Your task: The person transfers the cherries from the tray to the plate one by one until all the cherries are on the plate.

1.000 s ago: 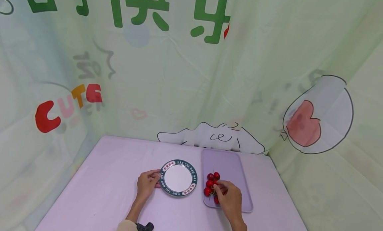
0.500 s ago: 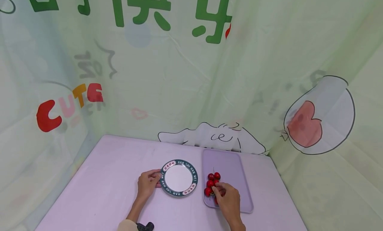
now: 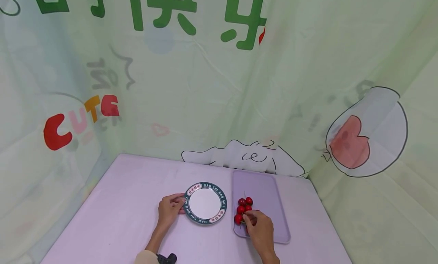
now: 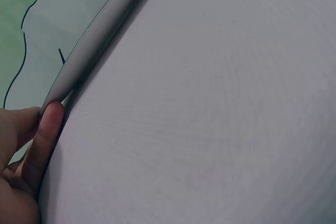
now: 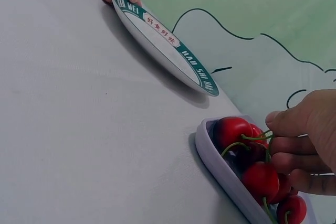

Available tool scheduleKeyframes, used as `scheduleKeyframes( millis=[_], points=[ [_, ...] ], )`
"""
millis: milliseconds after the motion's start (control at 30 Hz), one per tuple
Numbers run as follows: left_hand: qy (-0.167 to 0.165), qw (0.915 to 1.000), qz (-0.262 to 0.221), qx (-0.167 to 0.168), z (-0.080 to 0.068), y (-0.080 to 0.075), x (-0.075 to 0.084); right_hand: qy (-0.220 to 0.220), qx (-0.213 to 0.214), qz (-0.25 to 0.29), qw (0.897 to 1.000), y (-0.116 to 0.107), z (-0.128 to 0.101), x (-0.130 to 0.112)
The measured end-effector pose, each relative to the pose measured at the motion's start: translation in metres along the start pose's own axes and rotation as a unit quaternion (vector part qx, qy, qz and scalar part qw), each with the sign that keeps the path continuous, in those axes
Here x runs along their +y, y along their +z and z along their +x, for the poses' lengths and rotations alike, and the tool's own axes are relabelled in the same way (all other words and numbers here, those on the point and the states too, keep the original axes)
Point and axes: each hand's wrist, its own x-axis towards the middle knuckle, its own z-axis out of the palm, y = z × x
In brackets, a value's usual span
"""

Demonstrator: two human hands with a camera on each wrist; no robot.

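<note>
A round plate (image 3: 205, 185) with a dark green lettered rim and white centre lies on the lilac table. My left hand (image 3: 179, 207) grips its left rim; the left wrist view shows a fingertip (image 4: 50, 121) pressed against the plate's edge (image 4: 100, 32). To its right a lilac tray (image 3: 265, 188) holds a bunch of red cherries (image 3: 243, 209) with green stems. My right hand (image 3: 247, 217) reaches over the tray's near end. In the right wrist view its thumb and fingers (image 5: 299, 148) pinch the stems above the cherries (image 5: 236, 132). The plate (image 5: 168, 43) looks tilted there.
The table (image 3: 130, 203) is hemmed by green printed cloth (image 3: 212, 104) at the back and both sides. The tray's far half is bare. A small black device (image 3: 166, 259) shows at my left wrist near the front edge.
My right hand has drawn slightly left over the cherries, hiding the nearest one. The left hand and the plate have stayed put.
</note>
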Motion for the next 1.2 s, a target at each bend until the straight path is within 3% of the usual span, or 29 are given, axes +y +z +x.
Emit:
scheduleKeyframes(
  millis=[867,1200],
  points=[
    [0.001,1.0000,0.006,0.004,0.000,0.001,0.000,-0.021,0.037,-0.007,0.999,0.005,0.002,0.004],
    [0.002,0.9999,0.011,0.005,0.000,0.000,-0.001,-0.010,0.031,-0.020,0.999,-0.004,0.000,-0.011]
  ],
)
